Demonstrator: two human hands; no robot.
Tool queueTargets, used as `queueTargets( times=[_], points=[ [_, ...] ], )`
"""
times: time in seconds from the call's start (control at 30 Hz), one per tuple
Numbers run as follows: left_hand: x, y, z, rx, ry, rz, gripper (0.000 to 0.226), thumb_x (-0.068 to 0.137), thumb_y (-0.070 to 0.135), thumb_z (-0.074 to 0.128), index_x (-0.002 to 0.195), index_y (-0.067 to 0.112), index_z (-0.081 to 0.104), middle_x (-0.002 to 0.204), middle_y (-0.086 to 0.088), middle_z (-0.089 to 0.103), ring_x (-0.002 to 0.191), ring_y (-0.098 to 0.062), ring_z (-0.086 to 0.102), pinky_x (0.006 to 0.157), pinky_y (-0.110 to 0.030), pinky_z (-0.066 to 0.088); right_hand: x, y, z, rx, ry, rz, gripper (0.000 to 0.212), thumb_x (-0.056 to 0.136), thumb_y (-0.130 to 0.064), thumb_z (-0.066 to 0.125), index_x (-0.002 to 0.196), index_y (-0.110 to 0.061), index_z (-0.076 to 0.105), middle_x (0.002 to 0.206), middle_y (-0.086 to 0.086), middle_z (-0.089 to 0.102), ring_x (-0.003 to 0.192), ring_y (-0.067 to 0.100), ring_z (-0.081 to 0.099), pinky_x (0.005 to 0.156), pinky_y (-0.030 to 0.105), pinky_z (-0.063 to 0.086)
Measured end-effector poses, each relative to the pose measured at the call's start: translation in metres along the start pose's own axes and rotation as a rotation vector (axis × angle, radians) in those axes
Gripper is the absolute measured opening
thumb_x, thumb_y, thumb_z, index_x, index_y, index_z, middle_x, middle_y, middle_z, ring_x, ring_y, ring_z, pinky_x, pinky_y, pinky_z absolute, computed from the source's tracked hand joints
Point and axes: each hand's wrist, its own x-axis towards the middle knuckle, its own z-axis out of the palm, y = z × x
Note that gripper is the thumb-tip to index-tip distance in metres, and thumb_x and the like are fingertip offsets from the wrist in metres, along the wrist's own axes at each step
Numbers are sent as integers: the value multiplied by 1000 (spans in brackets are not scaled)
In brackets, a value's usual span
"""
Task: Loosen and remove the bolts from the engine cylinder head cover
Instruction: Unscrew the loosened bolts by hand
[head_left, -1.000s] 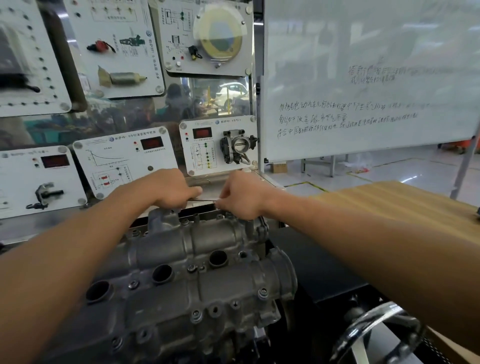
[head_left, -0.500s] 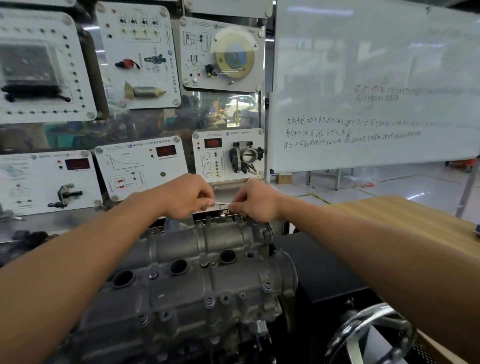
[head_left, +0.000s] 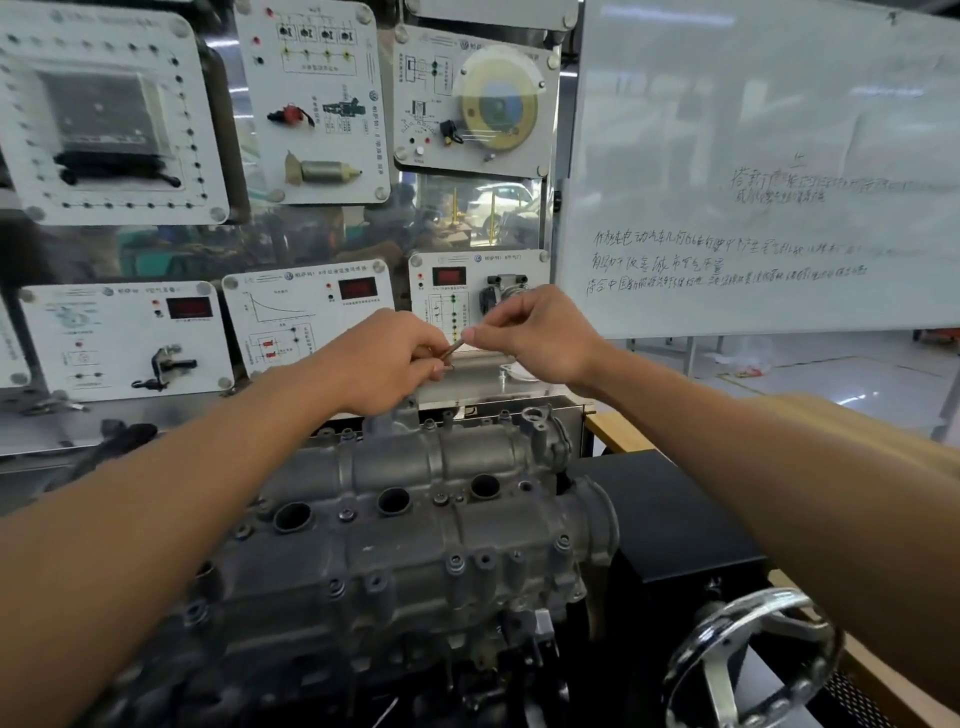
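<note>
The grey cast cylinder head cover (head_left: 415, 525) lies in front of me, with dark spark plug wells and several bolts (head_left: 456, 562) still seated along its edges. Above its far end, both of my hands are raised and meet around one thin metal bolt (head_left: 455, 348). My left hand (head_left: 384, 358) curls its fingers round the bolt's lower end. My right hand (head_left: 530, 332) pinches the upper end between thumb and forefinger. The bolt is clear of the cover, tilted up to the right.
White training panels (head_left: 306, 312) with sensors and red displays fill the wall behind the engine. A whiteboard (head_left: 753, 171) stands at the right. A chrome handwheel (head_left: 748, 660) sits at the lower right, beside a black box (head_left: 670, 525) and a wooden tabletop (head_left: 613, 431).
Both hands have lifted from the far edge of the cover, carrying the thin bolt upward. It lay level between them before and now tilts up to the right.
</note>
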Motion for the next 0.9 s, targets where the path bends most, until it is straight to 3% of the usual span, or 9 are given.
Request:
queueTargets(
  times=[0.07,0.17,0.27,0.37,0.43,0.5,0.6,0.73,0.9],
  points=[
    [-16,6,-2,-85,70,7,12,97,14,62,100,14,74,80,12,74,76,-1,71,76,-25,59,-7,-13,2,17,36,-62,23,83,-23,82,62,-25,73,46,-9,49,46,11,36,47,19,33],
    [-37,16,-8,-200,141,18,11,96,13,62,98,15,73,81,5,77,77,-7,73,77,-32,61,-18,-32,3,64,67,-137,16,81,-24,84,67,-18,77,44,-9,45,46,12,30,47,21,29],
    [-56,23,-14,-381,122,-4,13,97,10,60,101,15,72,85,5,78,79,-12,75,74,-32,62,-26,-47,9,156,82,-195,16,80,-17,84,68,-12,75,49,-14,56,46,3,44,52,16,39],
    [-77,30,-12,-594,104,-29,14,98,8,58,103,12,70,88,2,78,84,-15,75,70,-23,60,-35,-55,27,337,68,-159,13,79,-12,83,72,-8,74,62,2,63,58,12,52,61,25,44],
    [-91,37,-7,-710,115,-53,13,98,7,58,103,9,69,88,-2,79,84,-16,76,70,-21,59,-45,-57,40,430,44,-136,10,83,-8,79,75,-7,73,60,-3,64,52,7,54,55,19,45],
    [-103,48,4,-789,115,-55,13,97,5,58,103,8,70,88,-5,78,84,-17,76,71,-23,60,-61,-53,47,457,31,-126,13,87,-10,76,76,-3,72,57,1,64,44,10,52,44,22,44],
    [-111,76,28,-884,42,-22,15,98,6,57,99,8,71,87,-6,78,83,-19,76,70,-24,60,-95,-40,36,427,27,-96,22,89,-18,74,79,0,72,56,16,58,35,22,48,36,24,41],
    [-91,133,74,-1062,-47,2,16,98,4,56,99,1,71,86,-12,77,80,-23,76,69,-27,61,-140,-25,-20,272,149,5,24,90,-20,73,72,-3,72,55,5,61,41,16,52,42,22,42],
    [-52,224,147,-1294,-227,-13,14,97,7,58,99,6,72,85,-12,77,76,-22,75,64,-24,59,-208,9,-110,15,363,255,32,88,-26,76,66,-4,70,53,1,54,46,11,46,45,24,40]
  ],
)
